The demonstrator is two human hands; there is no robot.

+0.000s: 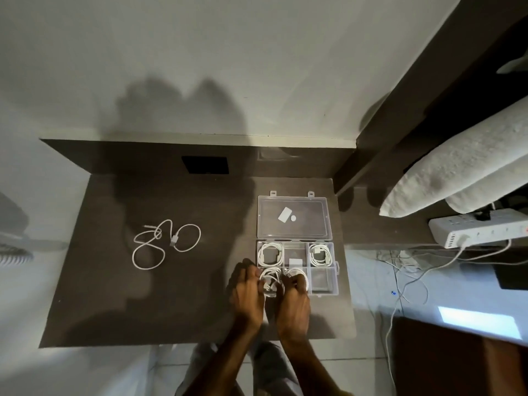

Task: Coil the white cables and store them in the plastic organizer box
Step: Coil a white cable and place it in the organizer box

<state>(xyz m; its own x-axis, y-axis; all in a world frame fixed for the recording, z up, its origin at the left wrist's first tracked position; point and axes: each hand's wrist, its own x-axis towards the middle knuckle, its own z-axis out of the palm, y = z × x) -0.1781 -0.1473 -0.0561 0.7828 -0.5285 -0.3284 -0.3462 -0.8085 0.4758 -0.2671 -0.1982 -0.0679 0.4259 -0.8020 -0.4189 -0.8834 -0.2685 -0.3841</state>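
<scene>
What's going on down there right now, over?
Left hand and right hand both pressing a coiled cable into the organizer box. One loose cable waits on the table. Nothing blocking.

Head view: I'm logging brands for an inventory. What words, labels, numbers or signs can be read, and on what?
No text can be read.
White rectangular sticker on the clear plastic organizer box lid: blank or too small to tell.
White power strip: markings too blurred.
Loose white cable: no print visible.

Clear glossy plastic organizer box (324, 281); matt dark wood-look table (114, 281)
</scene>
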